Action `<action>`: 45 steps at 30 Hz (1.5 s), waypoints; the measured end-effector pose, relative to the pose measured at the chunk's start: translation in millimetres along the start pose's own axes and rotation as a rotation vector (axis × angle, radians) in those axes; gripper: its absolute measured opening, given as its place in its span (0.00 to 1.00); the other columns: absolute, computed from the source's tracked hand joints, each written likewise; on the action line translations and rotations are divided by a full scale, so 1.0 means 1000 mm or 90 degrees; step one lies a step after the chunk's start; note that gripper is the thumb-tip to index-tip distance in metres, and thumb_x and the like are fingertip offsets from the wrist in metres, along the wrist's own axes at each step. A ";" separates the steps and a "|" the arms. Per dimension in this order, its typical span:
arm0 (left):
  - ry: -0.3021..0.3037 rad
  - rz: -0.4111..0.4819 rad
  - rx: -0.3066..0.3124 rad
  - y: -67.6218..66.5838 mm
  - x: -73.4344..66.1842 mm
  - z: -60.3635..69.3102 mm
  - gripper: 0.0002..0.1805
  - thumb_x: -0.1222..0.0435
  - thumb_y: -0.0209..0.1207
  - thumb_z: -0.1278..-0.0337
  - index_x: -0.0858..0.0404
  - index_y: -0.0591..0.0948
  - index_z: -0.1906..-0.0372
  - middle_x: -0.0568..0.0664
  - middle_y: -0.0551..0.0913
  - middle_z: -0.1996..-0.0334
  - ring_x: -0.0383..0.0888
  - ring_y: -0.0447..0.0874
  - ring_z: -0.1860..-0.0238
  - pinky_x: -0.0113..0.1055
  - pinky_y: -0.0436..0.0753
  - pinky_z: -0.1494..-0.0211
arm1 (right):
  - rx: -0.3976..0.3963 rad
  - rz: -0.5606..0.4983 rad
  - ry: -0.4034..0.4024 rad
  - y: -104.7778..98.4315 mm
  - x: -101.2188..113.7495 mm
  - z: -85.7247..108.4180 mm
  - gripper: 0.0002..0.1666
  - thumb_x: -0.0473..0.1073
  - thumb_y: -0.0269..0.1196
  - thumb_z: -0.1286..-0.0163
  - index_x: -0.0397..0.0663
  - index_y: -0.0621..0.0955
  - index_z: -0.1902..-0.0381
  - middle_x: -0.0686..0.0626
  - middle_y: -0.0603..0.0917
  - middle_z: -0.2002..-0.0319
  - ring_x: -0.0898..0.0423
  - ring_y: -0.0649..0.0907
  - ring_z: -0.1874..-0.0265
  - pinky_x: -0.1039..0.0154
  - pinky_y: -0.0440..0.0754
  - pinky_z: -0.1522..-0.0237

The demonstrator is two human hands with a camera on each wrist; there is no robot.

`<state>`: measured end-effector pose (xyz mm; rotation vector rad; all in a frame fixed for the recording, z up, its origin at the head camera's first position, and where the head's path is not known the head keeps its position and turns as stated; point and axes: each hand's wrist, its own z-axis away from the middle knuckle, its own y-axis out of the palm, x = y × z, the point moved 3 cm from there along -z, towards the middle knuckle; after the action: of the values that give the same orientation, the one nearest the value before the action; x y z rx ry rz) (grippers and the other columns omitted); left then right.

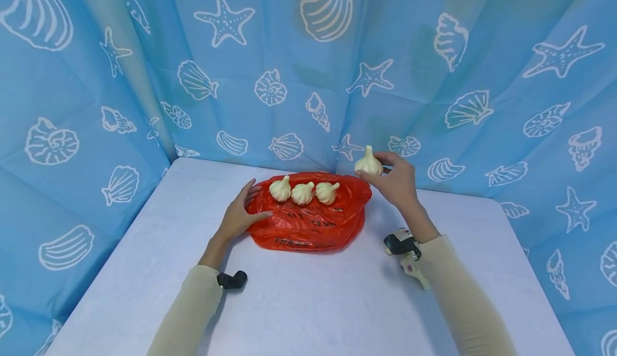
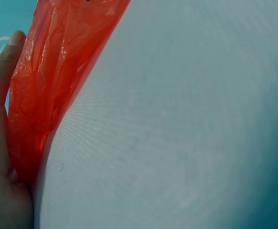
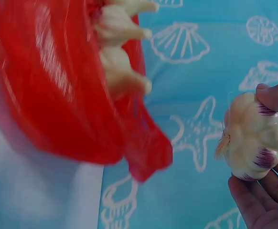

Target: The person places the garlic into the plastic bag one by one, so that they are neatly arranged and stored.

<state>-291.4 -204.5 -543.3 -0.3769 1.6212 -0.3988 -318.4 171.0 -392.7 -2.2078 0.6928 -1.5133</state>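
Note:
A red plastic bag (image 1: 299, 227) lies on the white table with three garlic bulbs (image 1: 302, 193) in a row on it, near its far side. My left hand (image 1: 239, 212) rests against the bag's left end, fingers spread and thumb on the plastic; the left wrist view shows that hand beside the red bag (image 2: 58, 71). Above the bag's far right corner, my right hand (image 1: 396, 180) holds another garlic bulb (image 1: 368, 161) between thumb and fingers. In the right wrist view this held garlic bulb (image 3: 253, 136) has purple streaks and a tuft of roots.
More garlic bulbs (image 1: 412, 266) lie on the table under my right forearm, partly hidden by the wrist camera. The white table (image 1: 308, 313) reaches toward me. A blue curtain (image 1: 308, 77) with white shells and starfish hangs behind and at both sides.

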 end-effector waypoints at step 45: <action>0.015 0.009 0.000 0.000 0.001 0.001 0.58 0.48 0.74 0.59 0.51 0.54 0.23 0.47 0.67 0.32 0.50 0.63 0.30 0.53 0.74 0.38 | 0.147 0.059 0.042 0.071 -0.034 0.029 0.38 0.50 0.76 0.48 0.41 0.79 0.40 0.43 0.80 0.46 0.46 0.77 0.49 0.48 0.82 0.50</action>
<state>-290.0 -205.5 -544.2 -0.3618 1.6463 -0.3934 -314.8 134.6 -467.7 -1.9367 0.5988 -1.5422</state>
